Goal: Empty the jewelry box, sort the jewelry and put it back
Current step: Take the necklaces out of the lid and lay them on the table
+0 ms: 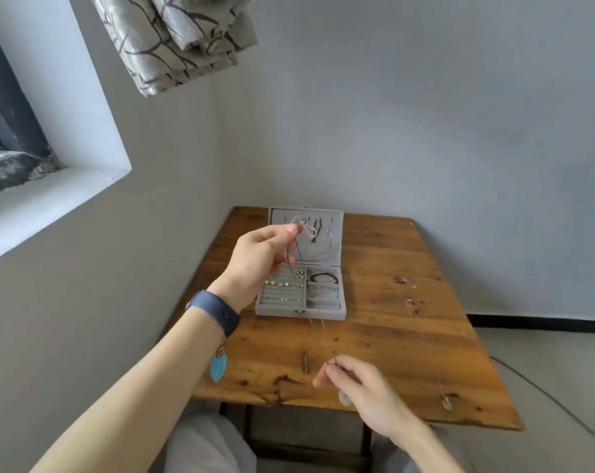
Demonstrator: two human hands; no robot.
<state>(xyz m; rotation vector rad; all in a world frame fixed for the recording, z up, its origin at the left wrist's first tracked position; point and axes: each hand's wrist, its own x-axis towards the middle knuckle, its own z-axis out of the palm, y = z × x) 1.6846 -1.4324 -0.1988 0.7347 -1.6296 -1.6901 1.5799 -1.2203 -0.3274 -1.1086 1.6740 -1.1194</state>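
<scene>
The box sits open at the table's far middle, long side across me, lid upright toward the wall. In front of the lid, my raised left hand pinches a cord necklace between thumb and forefinger, its cord hanging toward the tray. Near the front edge, my right hand pinches a thin chain running away toward the box, while another chain lies lengthwise far-to-near at right, pendant nearest me.
</scene>
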